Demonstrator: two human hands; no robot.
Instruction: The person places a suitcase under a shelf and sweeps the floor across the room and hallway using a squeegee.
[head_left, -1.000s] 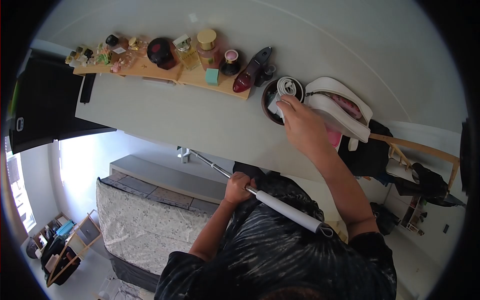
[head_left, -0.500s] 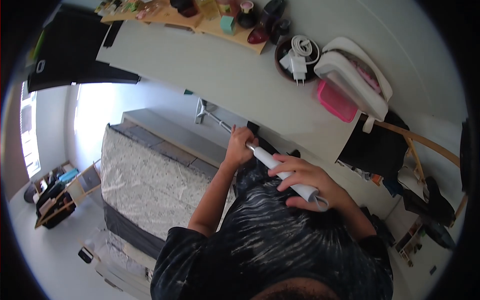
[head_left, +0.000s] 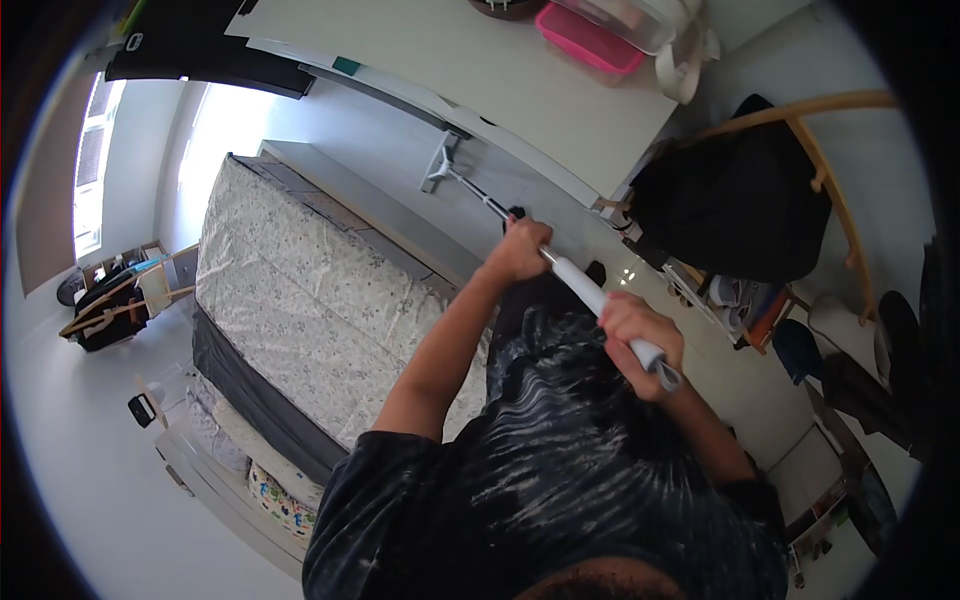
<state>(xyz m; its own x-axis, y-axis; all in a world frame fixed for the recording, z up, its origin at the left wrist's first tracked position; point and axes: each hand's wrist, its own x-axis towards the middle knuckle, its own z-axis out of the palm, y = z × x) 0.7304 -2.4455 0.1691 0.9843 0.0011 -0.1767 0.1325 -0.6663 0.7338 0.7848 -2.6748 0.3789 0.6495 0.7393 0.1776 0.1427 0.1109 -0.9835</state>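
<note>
A long-handled mop (head_left: pixel 588 286) runs slantwise from my body to the floor, with a white grip, a metal pole and a narrow, flat head (head_left: pixel 440 162). The head lies on the floor in the gap between the white desk and the bed. My left hand (head_left: pixel 520 250) is wrapped round the metal pole just beyond the white grip. Nearer my body, my right hand (head_left: pixel 642 340) closes round the grip close to its looped end.
The white desk (head_left: pixel 400 50) is ahead, with a pink container (head_left: pixel 590 38) on it. A bed with a patterned sheet (head_left: pixel 300 300) fills the left side. To the right stands a wooden-framed chair (head_left: pixel 845 200) with black cloth (head_left: pixel 740 200), beside shelves of items.
My view has shifted, showing more floor and less desktop. The mop's head has turned and shows fully on the floor. My right hand has closed from loose, spread fingers round the grip.
</note>
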